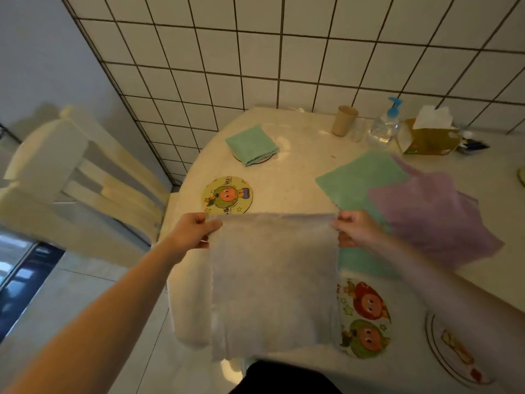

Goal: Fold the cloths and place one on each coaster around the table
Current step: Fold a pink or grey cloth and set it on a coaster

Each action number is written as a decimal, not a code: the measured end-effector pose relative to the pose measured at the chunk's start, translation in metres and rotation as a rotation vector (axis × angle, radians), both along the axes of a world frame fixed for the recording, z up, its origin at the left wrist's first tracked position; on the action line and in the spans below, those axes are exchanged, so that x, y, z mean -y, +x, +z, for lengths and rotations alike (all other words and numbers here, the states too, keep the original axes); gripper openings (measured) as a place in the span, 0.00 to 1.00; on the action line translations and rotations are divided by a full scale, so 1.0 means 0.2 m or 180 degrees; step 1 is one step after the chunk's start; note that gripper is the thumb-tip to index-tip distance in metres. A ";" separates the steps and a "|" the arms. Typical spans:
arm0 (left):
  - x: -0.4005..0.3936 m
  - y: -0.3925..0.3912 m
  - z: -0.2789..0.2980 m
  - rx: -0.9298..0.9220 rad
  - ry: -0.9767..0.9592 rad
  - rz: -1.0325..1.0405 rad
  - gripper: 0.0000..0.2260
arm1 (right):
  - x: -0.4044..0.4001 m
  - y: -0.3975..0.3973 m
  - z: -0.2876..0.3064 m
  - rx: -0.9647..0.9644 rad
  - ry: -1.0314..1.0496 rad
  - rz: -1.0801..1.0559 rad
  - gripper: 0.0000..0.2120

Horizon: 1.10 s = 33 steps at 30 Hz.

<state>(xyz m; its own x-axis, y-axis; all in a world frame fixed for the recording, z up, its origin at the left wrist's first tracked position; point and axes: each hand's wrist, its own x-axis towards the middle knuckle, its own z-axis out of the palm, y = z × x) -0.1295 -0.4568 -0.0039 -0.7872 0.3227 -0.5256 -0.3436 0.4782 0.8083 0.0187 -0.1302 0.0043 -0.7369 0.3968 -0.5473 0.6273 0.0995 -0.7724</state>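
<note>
Left hand (196, 230) and right hand (355, 228) each pinch a top corner of the grey cloth (272, 282), held hanging above the table (298, 177) edge; folded green cloth (251, 145) sits on far coaster; cartoon coaster (227, 195) bare

One head-worn wide-angle view looks forward and steeply down from just above the near edge of the table (298, 177), close over both forearms. It faces the tiled wall (284, 52) beyond, with a chair (56, 177) and floor at left.
</note>
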 end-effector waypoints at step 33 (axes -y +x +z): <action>-0.09 0.26 -0.56 -0.2697 -0.0781 -0.2156 0.14 | 0.22 0.03 -0.47 -0.0363 0.2181 0.2367 0.12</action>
<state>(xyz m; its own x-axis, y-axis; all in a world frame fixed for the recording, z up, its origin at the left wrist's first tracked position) -0.0782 -0.4395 -0.1153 -0.6223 0.7828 -0.0098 0.6676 0.5371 0.5156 0.0255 -0.1748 -0.0889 -0.9583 0.0185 -0.2853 0.1522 0.8778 -0.4542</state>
